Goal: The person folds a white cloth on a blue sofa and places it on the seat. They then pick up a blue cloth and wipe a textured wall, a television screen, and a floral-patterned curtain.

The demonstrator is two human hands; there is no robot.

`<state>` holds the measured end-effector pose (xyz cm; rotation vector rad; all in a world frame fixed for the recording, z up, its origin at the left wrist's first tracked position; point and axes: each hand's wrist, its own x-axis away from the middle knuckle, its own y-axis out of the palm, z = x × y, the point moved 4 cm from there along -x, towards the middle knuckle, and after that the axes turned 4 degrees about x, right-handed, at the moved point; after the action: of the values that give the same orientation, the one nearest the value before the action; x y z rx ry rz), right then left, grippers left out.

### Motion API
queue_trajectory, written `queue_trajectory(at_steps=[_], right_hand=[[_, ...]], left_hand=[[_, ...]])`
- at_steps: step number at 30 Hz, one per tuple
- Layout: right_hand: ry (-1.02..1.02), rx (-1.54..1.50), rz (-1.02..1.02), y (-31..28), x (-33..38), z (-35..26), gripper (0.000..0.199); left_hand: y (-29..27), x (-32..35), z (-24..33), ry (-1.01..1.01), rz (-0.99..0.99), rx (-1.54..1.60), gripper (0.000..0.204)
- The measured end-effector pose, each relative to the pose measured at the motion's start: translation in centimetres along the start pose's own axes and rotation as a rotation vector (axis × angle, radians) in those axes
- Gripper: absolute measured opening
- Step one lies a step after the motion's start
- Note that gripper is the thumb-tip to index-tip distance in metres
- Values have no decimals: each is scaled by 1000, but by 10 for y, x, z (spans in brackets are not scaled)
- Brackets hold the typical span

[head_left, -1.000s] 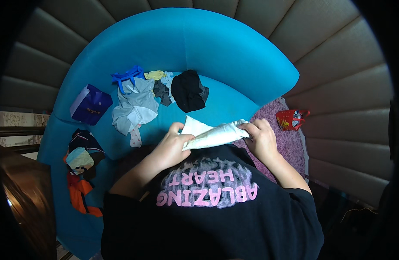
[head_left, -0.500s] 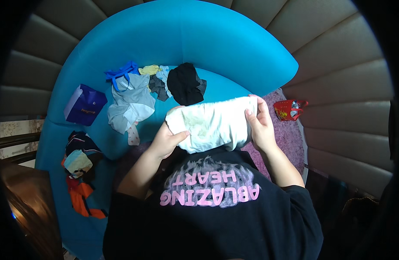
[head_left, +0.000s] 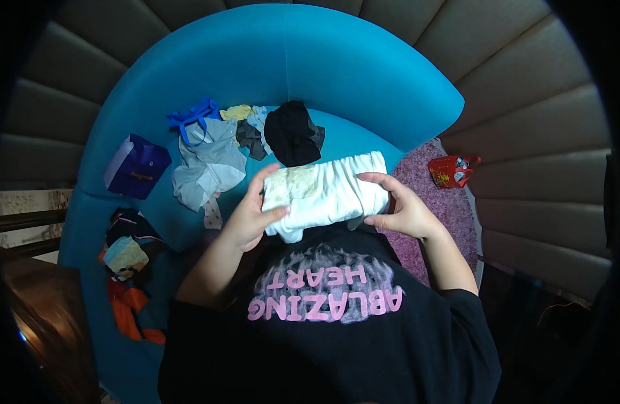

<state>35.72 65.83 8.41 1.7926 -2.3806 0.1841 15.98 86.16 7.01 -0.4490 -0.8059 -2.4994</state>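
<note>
A white folded garment (head_left: 322, 193) sits at the centre of the view, held up in front of the person's chest between both hands. The left hand (head_left: 250, 215) clasps its end at 9 o'clock, thumb on top and fingers curled underneath. The right hand (head_left: 398, 205) steadies the end at 3 o'clock with fingers spread over the top edge and the thumb pressing at the lower edge (a flat, open-fingered hold rather than a fist). Both forearms rise from the lower edge, elbows bent and splayed outward, out of a black shirt (head_left: 337, 337) with pink lettering.

The garment's upper edge nearly reaches a black garment (head_left: 293, 135) lying at 12 o'clock on the blue curved sofa (head_left: 310, 60). At 10 o'clock from the hands lies a loose pile: pale blue-grey clothing (head_left: 209, 168), a bright blue strappy piece (head_left: 192, 118), and a yellow scrap (head_left: 237, 112) just beside a grey one (head_left: 249, 138). Further toward 9 o'clock a purple bag (head_left: 136, 166) rests near the seat's edge. At 8 o'clock a heap of dark and orange clothes (head_left: 128, 269) crowds the sofa's left end. Bare blue seat lies between the pile and the left hand. At 3 o'clock a mauve rug (head_left: 438, 202) runs alongside, with a red basket (head_left: 452, 170) beyond the right hand, well apart from it.
</note>
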Motion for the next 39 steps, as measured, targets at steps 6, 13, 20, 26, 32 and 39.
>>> queue_trajectory(at_steps=[6,13,20,26,32,39], right_hand=[[82,487,77,1,3,0,80],[28,627,0,-2,12,-7,78],[26,829,115,-9,11,-3,55],[140,831,66,-18,13,17,43],[465,126,-268,-34,30,83,33],[526,-783,110,-18,45,112,53]], left_hand=[[6,10,-4,-28,-160,-374,65],[14,11,-15,41,-129,-662,67],[20,5,-2,103,-144,-1098,51],[19,-7,-7,285,-18,-1316,33],[-2,-23,-17,94,-248,-808,19],[-14,-45,-61,-301,-62,-320,32]])
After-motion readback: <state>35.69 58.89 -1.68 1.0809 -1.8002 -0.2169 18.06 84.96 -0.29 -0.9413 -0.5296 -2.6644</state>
